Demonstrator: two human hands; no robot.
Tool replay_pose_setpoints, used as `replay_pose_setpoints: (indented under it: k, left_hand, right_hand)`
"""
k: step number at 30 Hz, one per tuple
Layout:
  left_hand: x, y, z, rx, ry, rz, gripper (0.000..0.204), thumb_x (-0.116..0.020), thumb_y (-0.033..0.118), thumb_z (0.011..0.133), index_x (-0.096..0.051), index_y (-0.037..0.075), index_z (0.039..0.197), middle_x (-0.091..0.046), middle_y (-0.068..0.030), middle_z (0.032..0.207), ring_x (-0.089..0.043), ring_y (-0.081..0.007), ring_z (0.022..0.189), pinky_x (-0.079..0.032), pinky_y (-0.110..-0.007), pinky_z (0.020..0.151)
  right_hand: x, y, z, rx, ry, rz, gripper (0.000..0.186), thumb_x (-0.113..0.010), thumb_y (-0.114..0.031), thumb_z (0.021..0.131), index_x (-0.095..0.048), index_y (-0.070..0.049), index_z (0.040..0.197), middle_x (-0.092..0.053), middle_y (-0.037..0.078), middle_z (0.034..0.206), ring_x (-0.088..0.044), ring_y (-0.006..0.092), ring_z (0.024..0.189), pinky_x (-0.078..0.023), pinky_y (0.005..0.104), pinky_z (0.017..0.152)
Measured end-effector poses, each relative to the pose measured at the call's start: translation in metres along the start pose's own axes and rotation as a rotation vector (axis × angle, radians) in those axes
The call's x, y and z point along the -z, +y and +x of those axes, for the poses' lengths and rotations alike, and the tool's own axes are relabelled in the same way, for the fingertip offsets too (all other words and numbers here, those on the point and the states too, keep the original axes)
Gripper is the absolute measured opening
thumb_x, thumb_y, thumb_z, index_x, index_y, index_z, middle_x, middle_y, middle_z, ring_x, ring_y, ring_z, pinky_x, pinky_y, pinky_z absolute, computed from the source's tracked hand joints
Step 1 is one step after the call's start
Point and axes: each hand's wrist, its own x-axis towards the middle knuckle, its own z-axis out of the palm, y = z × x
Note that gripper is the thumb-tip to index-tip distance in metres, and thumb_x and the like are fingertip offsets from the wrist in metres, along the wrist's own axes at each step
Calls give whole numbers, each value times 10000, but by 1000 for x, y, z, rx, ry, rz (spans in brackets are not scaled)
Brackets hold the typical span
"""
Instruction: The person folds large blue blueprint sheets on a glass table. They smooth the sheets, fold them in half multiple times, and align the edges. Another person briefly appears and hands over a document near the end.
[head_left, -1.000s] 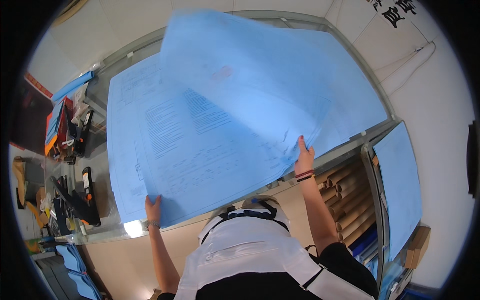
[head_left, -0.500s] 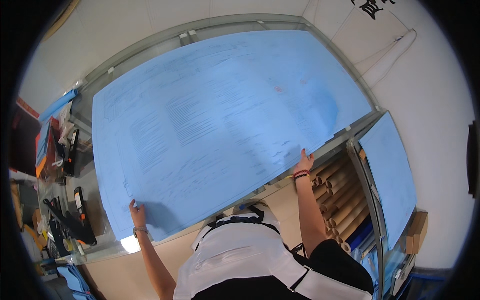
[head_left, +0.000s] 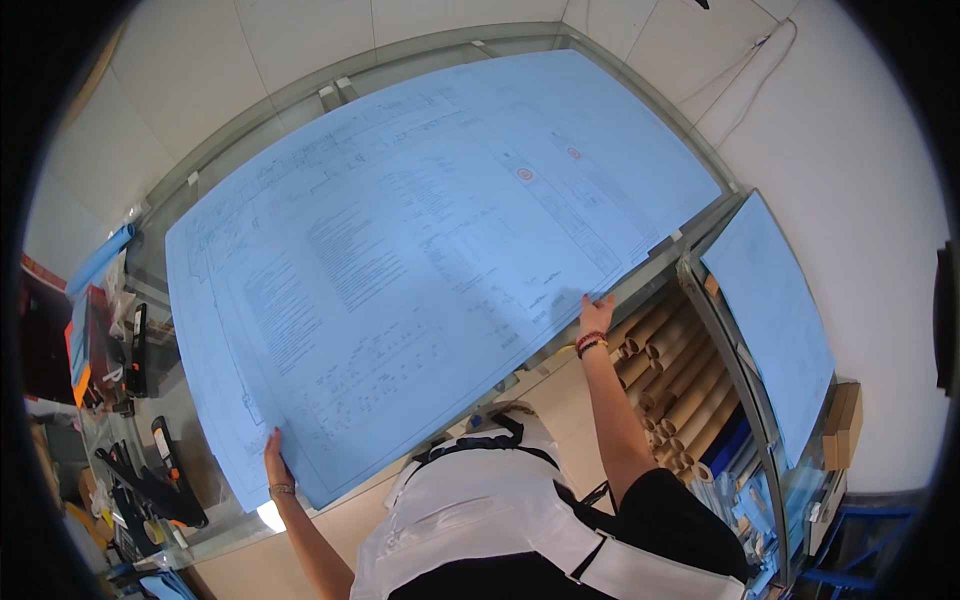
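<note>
A large stack of light-blue blueprint sheets with fine line drawings, text and two small red round marks covers most of the glass-topped table. The upper sheet sits offset from one below it, whose margin shows along the left side. At the near left corner my left hand rests with its fingers stretched out along the upper sheet's edge. Farther right, my right hand is at the near edge, thumb and fingers around the paper's border; its fingertips are partly hidden.
Black-and-orange tools and a black stapler-like tool lie on the table's left end. Brown cardboard tubes fill a space below right. Another blue sheet hangs at the right, near a brown box. A tiled wall stands behind.
The upper sheet's right part has flattened, and a second red mark shows clearly. The view has shifted slightly. My left hand's fingers have straightened; my right hand stays by the near edge.
</note>
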Motion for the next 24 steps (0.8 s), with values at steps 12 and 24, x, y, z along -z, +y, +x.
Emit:
replay_pose_setpoints:
  k: [12,24]
  left_hand:
    - [-35,115,-68,-153,-253,177,269,-645,109,844,-581,14,1087,-651,-49,935,-620,-135,783,-505,-262,699]
    - [128,87,-2,-25,-158,567,334,-655,120,845,-559,53,1158,-634,-12,1006,-592,-129,896,-485,-314,811]
  right_hand:
    - [53,-12,-102,-594,-1049,368,1018,-304,-806,783,-306,30,1363,-551,217,1221,-587,293,1072,-481,364,921]
    - [77,-22,63,-184,-193,557,410,-714,-186,822,-522,-74,1167,-565,96,1173,-576,236,1028,-479,404,844]
